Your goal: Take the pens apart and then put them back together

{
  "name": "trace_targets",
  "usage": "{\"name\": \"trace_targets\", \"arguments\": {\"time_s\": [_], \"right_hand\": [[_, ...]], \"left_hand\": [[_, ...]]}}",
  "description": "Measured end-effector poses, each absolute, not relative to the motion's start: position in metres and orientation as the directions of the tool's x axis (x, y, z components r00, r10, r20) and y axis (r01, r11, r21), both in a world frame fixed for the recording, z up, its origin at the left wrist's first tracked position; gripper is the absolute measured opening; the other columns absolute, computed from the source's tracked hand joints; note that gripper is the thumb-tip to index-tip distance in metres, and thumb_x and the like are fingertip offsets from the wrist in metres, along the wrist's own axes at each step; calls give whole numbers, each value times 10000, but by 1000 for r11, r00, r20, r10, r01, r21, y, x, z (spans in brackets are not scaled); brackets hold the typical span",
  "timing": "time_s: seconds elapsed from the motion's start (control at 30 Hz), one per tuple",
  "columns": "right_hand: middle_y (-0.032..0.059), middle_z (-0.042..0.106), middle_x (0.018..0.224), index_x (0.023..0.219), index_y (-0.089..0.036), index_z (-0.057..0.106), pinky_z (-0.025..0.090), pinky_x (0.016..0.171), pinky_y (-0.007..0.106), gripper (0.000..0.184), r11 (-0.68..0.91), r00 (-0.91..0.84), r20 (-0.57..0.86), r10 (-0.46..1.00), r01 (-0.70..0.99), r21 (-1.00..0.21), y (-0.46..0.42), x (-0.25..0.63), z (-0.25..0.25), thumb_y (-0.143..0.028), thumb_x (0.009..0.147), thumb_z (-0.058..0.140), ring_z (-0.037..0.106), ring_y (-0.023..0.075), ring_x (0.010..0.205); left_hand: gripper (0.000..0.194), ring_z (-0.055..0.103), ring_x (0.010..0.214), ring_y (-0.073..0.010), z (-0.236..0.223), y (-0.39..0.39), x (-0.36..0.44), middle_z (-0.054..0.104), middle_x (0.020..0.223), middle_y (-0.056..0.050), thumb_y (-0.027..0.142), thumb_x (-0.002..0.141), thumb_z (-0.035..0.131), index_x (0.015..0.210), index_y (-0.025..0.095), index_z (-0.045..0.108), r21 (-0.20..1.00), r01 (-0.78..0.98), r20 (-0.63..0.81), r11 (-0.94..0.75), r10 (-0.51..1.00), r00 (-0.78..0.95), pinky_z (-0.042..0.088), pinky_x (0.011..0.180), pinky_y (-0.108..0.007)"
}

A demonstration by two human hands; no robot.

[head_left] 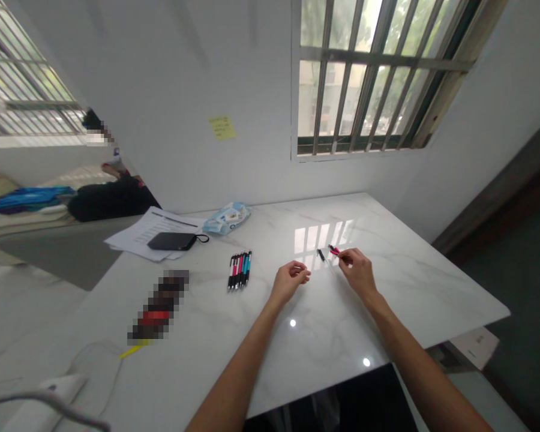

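My right hand pinches a pink-and-black pen part between thumb and fingertips, just above the white marble-patterned table. A short black pen part lies on the table between my hands, with a thin pale rod beside it. My left hand hovers over the table with loosely bent fingers, and nothing shows in it. To its left, several pens with pink, white and teal barrels lie side by side in a row.
A black pouch rests on printed papers near a blue wipes packet. A blurred-out dark and red object lies at left, above a cable. A person sits beyond the wall's edge. A barred window is ahead.
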State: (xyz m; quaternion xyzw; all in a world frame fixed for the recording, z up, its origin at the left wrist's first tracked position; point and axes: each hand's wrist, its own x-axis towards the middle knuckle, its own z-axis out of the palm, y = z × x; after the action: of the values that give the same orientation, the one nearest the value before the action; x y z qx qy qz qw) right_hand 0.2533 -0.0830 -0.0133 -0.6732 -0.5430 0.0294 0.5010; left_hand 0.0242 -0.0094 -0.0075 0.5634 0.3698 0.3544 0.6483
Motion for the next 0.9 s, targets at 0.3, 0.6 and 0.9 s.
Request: {"name": "trace_targets", "arguments": {"time_s": [0.3,0.6,0.9], "right_hand": [[56,677,943,924,-214,684,491,751,294,147,-70,340,425,839,842,-535,-81,246,-38,-177,872,551,648,195,803],[81,695,951,917,-220,672,506,767,341,129,-29,325,405,855,809,-588,-77,241,-40,-166,871,565,629,215,781],[115,688,1041,970,-200,684,530,870,390,167,-14,346,401,849,772,-636,-76,237,-36,-141,872,562,653,250,913]], "left_hand": [[124,706,712,-164,-7,-14,28,750,796,-36,291,782,695,824,177,717,924,298,73,-241,874,481,509,661,-244],[149,708,705,-162,-4,3,73,764,798,-8,143,784,666,887,219,743,721,526,122,-451,830,544,500,725,-260],[197,694,726,-159,-13,16,94,759,842,-1,131,817,671,982,229,718,714,506,169,-483,821,545,491,742,-264]]}}
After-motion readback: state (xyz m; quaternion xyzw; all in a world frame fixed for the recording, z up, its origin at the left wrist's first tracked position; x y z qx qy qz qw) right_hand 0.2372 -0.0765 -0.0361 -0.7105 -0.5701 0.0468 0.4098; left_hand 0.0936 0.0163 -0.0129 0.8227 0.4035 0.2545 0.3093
